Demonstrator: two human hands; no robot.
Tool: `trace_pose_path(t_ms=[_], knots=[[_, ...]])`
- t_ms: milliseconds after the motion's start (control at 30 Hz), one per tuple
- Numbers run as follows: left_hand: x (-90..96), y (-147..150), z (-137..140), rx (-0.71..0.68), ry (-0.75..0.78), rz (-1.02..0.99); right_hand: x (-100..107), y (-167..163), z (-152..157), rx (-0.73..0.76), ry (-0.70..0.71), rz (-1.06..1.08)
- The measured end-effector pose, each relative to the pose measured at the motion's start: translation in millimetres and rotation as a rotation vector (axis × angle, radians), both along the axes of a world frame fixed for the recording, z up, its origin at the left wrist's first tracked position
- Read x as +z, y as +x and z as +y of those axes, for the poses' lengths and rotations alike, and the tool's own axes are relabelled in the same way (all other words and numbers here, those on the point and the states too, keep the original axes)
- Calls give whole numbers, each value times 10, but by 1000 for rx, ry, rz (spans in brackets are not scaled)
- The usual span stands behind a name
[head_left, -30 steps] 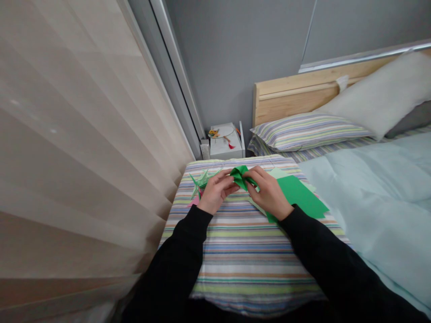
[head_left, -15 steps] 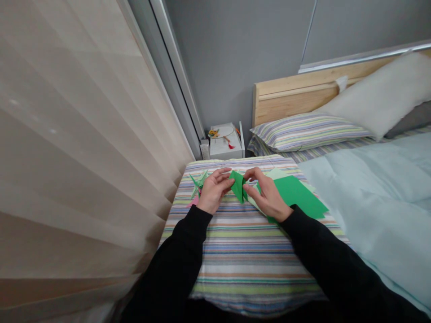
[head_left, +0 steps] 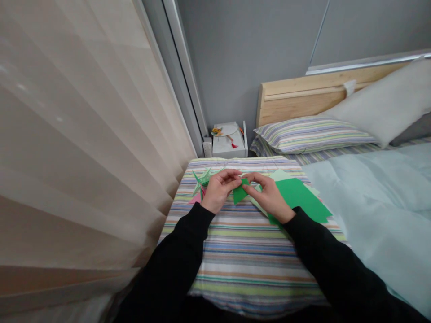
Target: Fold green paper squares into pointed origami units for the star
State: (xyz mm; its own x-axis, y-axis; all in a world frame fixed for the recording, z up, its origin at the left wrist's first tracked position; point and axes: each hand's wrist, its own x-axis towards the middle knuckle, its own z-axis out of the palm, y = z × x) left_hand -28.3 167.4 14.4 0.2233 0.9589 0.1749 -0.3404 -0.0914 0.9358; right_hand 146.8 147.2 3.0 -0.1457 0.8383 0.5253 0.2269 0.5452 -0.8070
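A small piece of folded green paper [head_left: 239,194] is pinched between my two hands, just above the striped cloth. My left hand [head_left: 220,189] grips its upper left side between thumb and fingers. On its upper right edge, the thumb and fingertips of my right hand [head_left: 269,195] close on the same paper. The fingers hide the paper's top. Beside my left hand lie folded paper pieces [head_left: 201,179] in light and dark green, with a pink piece [head_left: 195,198] near them. Under and right of my right hand spread flat sheets of green paper [head_left: 303,199], light and dark.
A striped cloth [head_left: 249,255] covers the table. On the left hangs a pleated curtain [head_left: 101,134]. Behind the table stands a small white cabinet [head_left: 229,146] with a round ornament on top. At the right is a bed with a pale blue quilt [head_left: 380,193] and a striped pillow [head_left: 313,134].
My hands have drawn closer together on the folded green paper. It was a longer diamond with a loose flap at the right; now a smaller part of it shows. The view has shifted slightly.
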Motion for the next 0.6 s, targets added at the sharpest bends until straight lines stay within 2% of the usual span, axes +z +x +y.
trace_pose_path(t_ms=[200, 300, 433, 533, 600], knots=[[44, -16, -17, 41, 89, 105, 14, -6, -20, -217, 273, -46], [50, -11, -32, -27, 103, 181, 21, -13, -31, -246, 304, -59], [19, 8, -20, 2, 133, 260, 28, -98, 38, -240, 170, -5], [-4, 2, 9, 43, 129, 240, 56, -204, 164, -171, -2, 116], [-16, -10, 30, 76, 112, 218, 73, -264, 251, -115, -56, 195]])
